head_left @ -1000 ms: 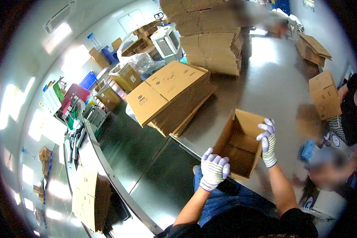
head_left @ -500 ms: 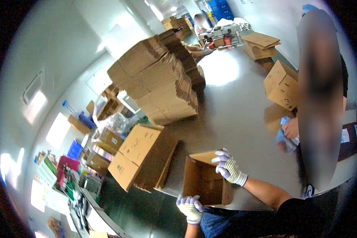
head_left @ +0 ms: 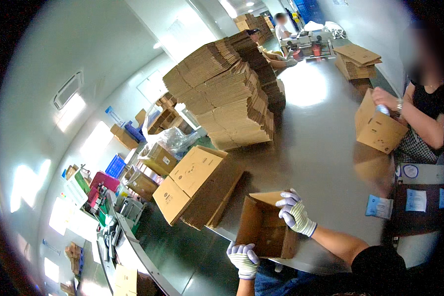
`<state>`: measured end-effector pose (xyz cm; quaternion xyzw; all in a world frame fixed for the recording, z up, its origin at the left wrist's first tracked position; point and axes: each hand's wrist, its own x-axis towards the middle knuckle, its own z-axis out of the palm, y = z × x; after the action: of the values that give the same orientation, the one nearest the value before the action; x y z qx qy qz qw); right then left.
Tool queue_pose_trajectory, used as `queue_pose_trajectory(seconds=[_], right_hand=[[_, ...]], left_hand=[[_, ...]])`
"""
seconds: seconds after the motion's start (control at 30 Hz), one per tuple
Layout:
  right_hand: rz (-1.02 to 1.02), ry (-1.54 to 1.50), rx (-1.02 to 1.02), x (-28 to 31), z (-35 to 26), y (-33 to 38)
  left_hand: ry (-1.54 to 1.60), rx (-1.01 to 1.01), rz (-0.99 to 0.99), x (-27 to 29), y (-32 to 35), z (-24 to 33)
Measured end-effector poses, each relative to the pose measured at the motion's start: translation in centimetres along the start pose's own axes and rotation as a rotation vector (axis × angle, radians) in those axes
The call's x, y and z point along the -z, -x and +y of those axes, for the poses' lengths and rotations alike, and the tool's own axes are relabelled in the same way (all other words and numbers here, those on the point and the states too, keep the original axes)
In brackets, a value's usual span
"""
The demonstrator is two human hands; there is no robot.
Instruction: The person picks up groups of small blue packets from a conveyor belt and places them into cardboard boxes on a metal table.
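Observation:
An open cardboard box [head_left: 259,222] stands at the near edge of the metal table, its mouth facing me; I see no contents in it. My left hand [head_left: 243,260], in a white glove with purple fingertips, is closed on the box's near left edge. Across the opening, my right hand [head_left: 297,213], gloved alike, has its fingers bent over the right rim. Both hands touch only this box. Just left of it lies a stack of flattened cartons [head_left: 190,177] at the table's edge.
A tall pile of flattened cartons [head_left: 222,98] stands on the metal table [head_left: 320,148]. At right, a co-worker's hand [head_left: 387,101] reaches into another open box [head_left: 380,128]. Blue-and-white packets [head_left: 379,207] lie near the right edge. A roller machine [head_left: 313,49] is at the far end.
The view has shifted, moving the scene rightward. The co-worker's hand has gone from low over the table with a blue packet up into their box. My hands stay on my box.

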<state>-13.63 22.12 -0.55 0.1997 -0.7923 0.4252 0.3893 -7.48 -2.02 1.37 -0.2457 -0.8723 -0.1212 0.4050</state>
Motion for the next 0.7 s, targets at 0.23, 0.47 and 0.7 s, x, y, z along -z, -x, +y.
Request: queue_pose_trajectory(seconds=[0.23, 0.47, 0.7], right_hand=[[-0.026, 0.031, 0.037, -0.9, 0.0, -0.5], [0.179, -0.138, -0.445, -2.4, -2.0, 3.3], [-0.154, 0.080, -0.723, 1.2, -5.8, 13.9]], left_hand=[[0.051, 0.019, 0.033, -0.2, 0.7, -0.7], [0.153, -0.077, 0.086, -0.5, -0.4, -0.7], [0.159, -0.157, -0.065, 0.3, -0.1, -0.5]])
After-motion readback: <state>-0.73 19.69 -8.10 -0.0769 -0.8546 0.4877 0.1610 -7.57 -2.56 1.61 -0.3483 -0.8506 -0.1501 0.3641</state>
